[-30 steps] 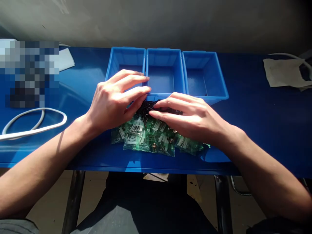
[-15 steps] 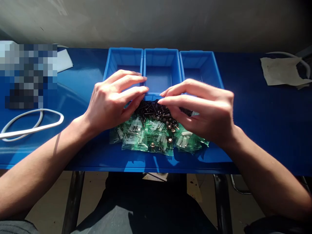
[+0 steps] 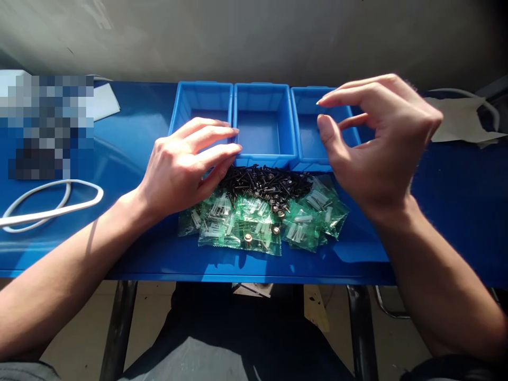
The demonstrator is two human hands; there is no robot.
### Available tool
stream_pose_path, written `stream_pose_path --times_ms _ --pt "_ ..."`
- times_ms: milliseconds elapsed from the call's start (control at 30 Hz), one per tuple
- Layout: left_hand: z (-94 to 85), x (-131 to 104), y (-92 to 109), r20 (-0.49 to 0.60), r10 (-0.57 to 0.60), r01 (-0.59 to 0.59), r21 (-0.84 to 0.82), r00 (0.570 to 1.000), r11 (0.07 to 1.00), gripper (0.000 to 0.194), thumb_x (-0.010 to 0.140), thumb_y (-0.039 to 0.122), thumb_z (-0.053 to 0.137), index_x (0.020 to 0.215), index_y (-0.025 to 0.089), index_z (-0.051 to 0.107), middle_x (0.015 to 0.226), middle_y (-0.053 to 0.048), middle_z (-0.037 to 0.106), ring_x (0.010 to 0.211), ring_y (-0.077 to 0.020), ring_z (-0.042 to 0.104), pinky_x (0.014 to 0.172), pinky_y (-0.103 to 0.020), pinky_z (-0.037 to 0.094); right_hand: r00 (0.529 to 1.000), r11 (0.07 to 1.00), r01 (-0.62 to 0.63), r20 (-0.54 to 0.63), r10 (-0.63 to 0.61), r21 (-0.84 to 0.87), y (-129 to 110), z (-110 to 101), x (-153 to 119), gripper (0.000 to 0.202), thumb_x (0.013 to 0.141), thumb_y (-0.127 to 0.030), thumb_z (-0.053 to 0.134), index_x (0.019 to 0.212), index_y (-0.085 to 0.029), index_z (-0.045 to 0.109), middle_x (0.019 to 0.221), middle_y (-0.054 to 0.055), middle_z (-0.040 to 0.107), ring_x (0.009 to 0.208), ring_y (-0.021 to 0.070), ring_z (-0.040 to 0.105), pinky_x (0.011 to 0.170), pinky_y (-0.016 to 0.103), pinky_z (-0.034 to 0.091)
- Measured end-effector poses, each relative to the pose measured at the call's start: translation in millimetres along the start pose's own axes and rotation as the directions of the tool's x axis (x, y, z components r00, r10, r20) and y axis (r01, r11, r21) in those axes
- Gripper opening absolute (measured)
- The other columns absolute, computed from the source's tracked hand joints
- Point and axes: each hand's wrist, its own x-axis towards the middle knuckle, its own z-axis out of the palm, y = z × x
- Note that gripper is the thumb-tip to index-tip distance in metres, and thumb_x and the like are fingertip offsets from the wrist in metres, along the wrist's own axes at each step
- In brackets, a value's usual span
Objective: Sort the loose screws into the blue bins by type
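Note:
Three blue bins stand side by side: the left bin (image 3: 204,98), the middle bin (image 3: 262,121) and the right bin (image 3: 311,124). In front of them lies a pile of dark screws (image 3: 270,182), with several green-tinted clear packets (image 3: 222,225) of white plastic pieces nearer the table's edge. My left hand (image 3: 190,159) hovers by the front of the left bin, fingers apart, nothing in it. Raised over the right bin, my right hand (image 3: 377,132) has thumb and index finger apart with nothing between them. A copper-coloured bolt (image 3: 248,238) rests on a packet.
A white cable (image 3: 55,211) loops on the blue table (image 3: 138,254) at the left, near a white paper (image 3: 105,101) and a blurred patch. Beige paper (image 3: 456,121) lies at the far right, partly behind my right hand. A grey wall rises behind.
My right hand has moved up and to the right, from above the screws to over the right bin, and its thumb and index finger have spread. My left hand has hardly moved.

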Motion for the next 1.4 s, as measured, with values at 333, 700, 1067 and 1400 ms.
stream_pose_path --times_ms 333,700,1067,1400 --pt "0.2 0.6 2.2 -0.024 0.011 -0.011 0.014 1.000 1.000 0.021 0.113 0.019 0.066 0.131 0.027 0.074 0.145 -0.009 0.080 0.135 -0.0356 0.079 0.103 -0.060 0.076 0.736 0.853 0.444 0.432 -0.521 0.273 -21.9 1.7 -13.5 0.031 0.112 -0.008 0.062 0.137 -0.018 0.077 0.126 0.011 0.083 0.100 0.0197 0.076 0.076 0.035 0.067" --pt "-2.3 1.0 3.1 -0.001 -0.003 0.003 0.021 1.000 1.000 0.023 0.115 0.021 0.064 0.134 0.030 0.073 0.147 -0.008 0.079 0.138 -0.0337 0.077 0.103 -0.058 0.076 0.854 0.897 0.381 0.286 -0.434 0.223 -28.4 1.6 -13.2 0.017 0.112 -0.009 0.067 0.117 -0.018 0.081 0.112 0.007 0.087 0.094 0.0193 0.081 0.079 0.036 0.070" --pt "0.0 -0.3 1.7 -0.005 -0.028 0.028 -0.038 1.000 0.999 0.030 0.114 0.023 0.063 0.139 0.036 0.075 0.149 -0.004 0.078 0.140 -0.0340 0.076 0.111 -0.063 0.072 0.996 0.998 -0.060 -0.059 0.061 0.027 -8.8 -1.4 -0.3 0.011 0.103 -0.028 0.081 0.111 -0.027 0.089 0.110 0.008 0.087 0.091 0.0265 0.078 0.069 0.043 0.063" --pt "-2.8 1.2 3.5 0.012 -0.030 0.030 -0.011 0.999 0.999 0.023 0.115 0.024 0.062 0.132 0.032 0.077 0.148 -0.007 0.079 0.138 -0.0340 0.077 0.103 -0.059 0.074 0.725 0.833 0.497 0.412 -0.552 0.242 -25.4 4.8 -15.4 0.043 0.110 -0.002 0.059 0.147 -0.018 0.073 0.138 0.016 0.082 0.109 0.0253 0.081 0.086 0.043 0.071"
